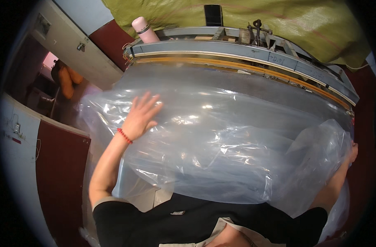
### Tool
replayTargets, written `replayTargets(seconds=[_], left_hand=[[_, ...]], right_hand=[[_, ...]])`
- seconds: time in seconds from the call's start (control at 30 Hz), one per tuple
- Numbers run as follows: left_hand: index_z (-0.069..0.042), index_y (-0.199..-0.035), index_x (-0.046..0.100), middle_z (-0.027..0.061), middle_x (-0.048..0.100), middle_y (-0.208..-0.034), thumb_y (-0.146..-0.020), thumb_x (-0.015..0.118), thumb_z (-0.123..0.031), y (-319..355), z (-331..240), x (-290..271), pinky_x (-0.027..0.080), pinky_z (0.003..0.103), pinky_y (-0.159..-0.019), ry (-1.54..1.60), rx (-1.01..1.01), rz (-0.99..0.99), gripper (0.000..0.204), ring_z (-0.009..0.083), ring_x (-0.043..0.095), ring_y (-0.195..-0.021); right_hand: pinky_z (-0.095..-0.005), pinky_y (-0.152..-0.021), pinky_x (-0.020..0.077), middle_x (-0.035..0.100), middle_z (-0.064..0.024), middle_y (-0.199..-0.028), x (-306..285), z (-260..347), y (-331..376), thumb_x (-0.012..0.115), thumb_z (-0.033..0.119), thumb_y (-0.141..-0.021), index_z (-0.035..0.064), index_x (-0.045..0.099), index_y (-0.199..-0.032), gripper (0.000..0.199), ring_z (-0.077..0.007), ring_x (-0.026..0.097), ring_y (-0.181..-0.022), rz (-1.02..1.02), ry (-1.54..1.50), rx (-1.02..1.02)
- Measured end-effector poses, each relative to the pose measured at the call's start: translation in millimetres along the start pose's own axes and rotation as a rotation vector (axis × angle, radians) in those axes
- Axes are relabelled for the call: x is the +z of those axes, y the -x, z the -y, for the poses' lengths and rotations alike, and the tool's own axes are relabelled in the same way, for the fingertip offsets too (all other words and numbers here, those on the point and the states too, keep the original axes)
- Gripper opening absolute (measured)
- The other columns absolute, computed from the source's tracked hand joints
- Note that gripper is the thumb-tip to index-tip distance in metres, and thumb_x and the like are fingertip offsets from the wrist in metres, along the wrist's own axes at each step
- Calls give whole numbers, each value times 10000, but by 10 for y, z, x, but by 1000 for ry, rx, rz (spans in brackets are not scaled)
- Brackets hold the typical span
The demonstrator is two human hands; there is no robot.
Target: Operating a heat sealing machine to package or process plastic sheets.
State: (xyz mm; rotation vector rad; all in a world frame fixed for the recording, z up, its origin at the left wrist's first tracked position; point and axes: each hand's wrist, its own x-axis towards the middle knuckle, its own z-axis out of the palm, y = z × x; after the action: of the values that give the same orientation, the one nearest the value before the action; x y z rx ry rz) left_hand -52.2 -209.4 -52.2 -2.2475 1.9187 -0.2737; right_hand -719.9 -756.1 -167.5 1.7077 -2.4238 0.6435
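Plastic dominates the view: a large sheet of clear, crinkled plastic film (221, 140) lies spread over the grey bench (254, 51), reaching from the person's chest up to the long sealing bar with its orange strip (278, 74) along the far edge. The left hand (140, 115), wearing a red bead bracelet (124, 136) at the wrist, rests flat on the film with fingers spread and released, pressing its left part. The right hand (352, 151) sits at the film's right edge, mostly hidden behind a bunched fold, so I cannot tell whether it grips the film. A pink cylindrical bottle (144, 29) stands behind the bar, near a green woven sack (303, 24).
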Motion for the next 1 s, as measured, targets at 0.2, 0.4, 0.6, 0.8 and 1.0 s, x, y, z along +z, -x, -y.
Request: replayTargets(seconds=[0.2, 0.4, 0.6, 0.8, 1.0], left_hand=[[-64, -1162, 449, 149, 386, -1248, -799, 519, -233, 565, 958, 1154, 343, 448, -897, 302, -638, -144, 407, 329, 362, -1148], [-53, -1011, 548, 112, 538, -1046, -747, 596, -168, -375, 606, 835, 301, 455, -915, 104, -421, -338, 293, 258, 432, -1086], [-95, -779, 587, 32, 581, -827, -719, 607, -149, -904, 902, 1223, 286, 492, -889, 138, -526, -262, 83, 236, 499, -917], [-95, -743, 580, 35, 580, -788, -714, 611, -158, -903, 821, 1178, 340, 423, -825, 207, -550, -415, 76, 227, 518, -857], [-52, -781, 554, 127, 535, -792, -730, 571, -130, -1194, 888, 1330, 406, 375, -701, 261, -467, -482, 95, 294, 509, -801]], right_hand=[[-441, -692, 418, 588, -132, -958, 197, -138, -178, 460, 498, -763, 103, 539, -952, 445, -348, 548, -868, -14, -2, -42], [-433, -693, 419, 584, -140, -963, 159, -67, -126, 448, 493, -771, 92, 555, -954, 453, -352, 545, -871, 31, -19, -57], [-329, -732, 447, 615, -83, -924, 570, -1081, -801, 564, 314, -785, 27, 590, -911, 314, -207, 572, -824, 12, -844, -255], [-268, -732, 441, 604, -58, -873, 24, -814, -220, 603, 268, -773, -2, 599, -960, 328, -146, 544, -792, 76, -996, 155], [-298, -842, 392, 604, -83, -984, -289, -1452, -969, 440, 439, -831, 30, 587, -1020, 474, -194, 542, -911, 250, -184, -249]])
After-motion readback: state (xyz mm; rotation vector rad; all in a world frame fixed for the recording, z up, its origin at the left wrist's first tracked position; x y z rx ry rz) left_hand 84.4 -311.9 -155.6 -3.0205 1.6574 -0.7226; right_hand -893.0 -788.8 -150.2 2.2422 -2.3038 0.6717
